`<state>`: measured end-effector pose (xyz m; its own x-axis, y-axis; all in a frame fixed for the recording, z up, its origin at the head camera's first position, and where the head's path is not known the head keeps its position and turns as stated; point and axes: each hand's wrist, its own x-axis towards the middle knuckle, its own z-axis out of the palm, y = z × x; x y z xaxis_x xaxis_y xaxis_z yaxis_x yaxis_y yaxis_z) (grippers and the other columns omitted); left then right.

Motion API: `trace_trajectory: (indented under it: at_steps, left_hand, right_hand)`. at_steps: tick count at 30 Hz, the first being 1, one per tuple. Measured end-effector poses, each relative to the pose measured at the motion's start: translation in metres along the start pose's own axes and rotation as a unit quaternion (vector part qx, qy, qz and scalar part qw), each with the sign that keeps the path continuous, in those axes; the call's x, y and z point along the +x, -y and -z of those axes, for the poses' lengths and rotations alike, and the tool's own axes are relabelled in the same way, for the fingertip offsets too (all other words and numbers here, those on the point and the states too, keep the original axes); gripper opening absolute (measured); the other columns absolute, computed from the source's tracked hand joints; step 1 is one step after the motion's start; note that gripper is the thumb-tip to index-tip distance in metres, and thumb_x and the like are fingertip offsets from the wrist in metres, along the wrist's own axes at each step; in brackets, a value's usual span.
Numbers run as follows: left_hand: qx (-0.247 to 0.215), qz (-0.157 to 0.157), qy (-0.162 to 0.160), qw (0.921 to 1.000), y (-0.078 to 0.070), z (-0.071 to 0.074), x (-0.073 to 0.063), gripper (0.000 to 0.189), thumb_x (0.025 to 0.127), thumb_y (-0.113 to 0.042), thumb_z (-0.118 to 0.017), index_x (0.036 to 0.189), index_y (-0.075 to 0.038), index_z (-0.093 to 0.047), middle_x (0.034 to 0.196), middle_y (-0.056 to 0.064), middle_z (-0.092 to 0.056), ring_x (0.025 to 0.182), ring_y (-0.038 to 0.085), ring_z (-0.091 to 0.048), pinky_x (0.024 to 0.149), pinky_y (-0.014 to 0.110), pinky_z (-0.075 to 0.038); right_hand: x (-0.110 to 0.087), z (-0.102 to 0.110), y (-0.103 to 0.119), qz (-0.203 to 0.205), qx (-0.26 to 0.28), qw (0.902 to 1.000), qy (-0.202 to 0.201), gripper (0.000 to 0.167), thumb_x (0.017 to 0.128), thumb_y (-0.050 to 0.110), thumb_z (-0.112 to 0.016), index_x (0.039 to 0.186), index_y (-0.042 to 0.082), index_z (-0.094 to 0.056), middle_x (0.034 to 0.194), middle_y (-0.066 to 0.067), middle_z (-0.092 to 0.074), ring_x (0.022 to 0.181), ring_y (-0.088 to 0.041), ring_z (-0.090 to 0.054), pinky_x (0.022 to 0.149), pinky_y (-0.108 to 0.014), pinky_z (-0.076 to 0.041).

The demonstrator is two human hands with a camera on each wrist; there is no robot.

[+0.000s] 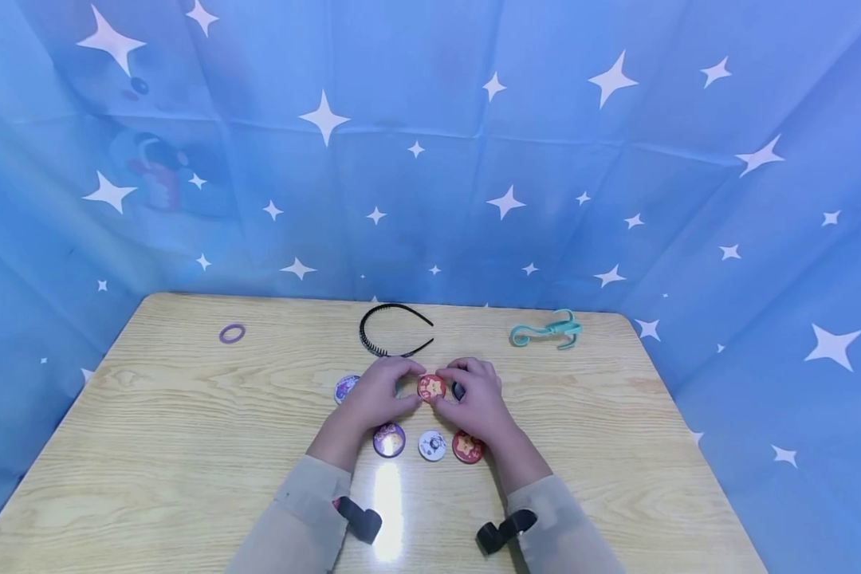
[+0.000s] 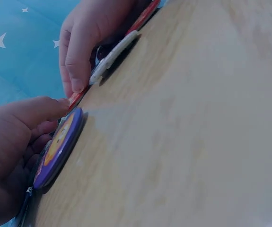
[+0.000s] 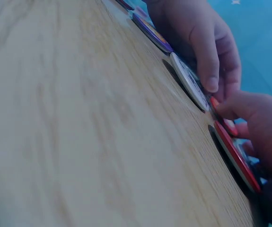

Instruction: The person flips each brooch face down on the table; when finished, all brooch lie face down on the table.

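Note:
A round red button badge with a yellow star (image 1: 432,388) is between my two hands in the head view. My left hand (image 1: 379,395) holds its left edge with thumb and forefinger, and my right hand (image 1: 477,397) pinches the right edge. Just nearer to me, a purple badge (image 1: 389,440), a white badge (image 1: 432,446) and a second red star badge (image 1: 467,447) lie in a row. Beyond my left wrist a blue-purple badge (image 1: 345,388) shows partly. A dark round thing (image 1: 458,391) is mostly hidden under my right hand.
Behind the hands lies a black toothed headband (image 1: 364,328). A purple ring (image 1: 232,333) is at the back left of the wooden table (image 1: 208,446), and a teal hooked item (image 1: 548,328) at the back right. A blue star-patterned cloth (image 1: 430,183) hangs around the table.

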<state>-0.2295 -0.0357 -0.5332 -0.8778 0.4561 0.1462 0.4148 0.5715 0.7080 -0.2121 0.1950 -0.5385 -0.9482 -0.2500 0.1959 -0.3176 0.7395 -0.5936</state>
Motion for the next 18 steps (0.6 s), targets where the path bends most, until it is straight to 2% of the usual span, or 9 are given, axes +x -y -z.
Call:
trace_trajectory:
  at_steps: [11,18]
  left_hand:
    - [0.028,0.001,-0.006,0.9996,0.0029,-0.0033,0.0012,0.046,0.091,-0.023,-0.086,0.133,-0.015,-0.071,0.134,0.004,-0.069,0.133,0.03,-0.057,0.118,0.048,-0.04]
    - [0.023,0.003,-0.003,0.9997,0.0019,-0.0024,0.0009,0.046,0.092,-0.021,-0.085,0.135,-0.015,-0.07,0.135,0.004,-0.069,0.134,0.029,-0.056,0.118,0.047,-0.04]
  right_hand:
    - [-0.0006,-0.0007,0.0008,-0.003,-0.005,1.0,0.0,0.041,0.085,0.038,-0.089,0.121,0.02,-0.081,0.133,-0.005,-0.063,0.13,-0.033,-0.046,0.114,-0.061,-0.028]
    - [-0.0009,-0.0011,0.0012,-0.003,0.015,0.9999,-0.006,0.041,0.085,0.043,-0.091,0.119,0.022,-0.082,0.126,0.0,-0.066,0.128,-0.03,-0.047,0.113,-0.06,-0.028]
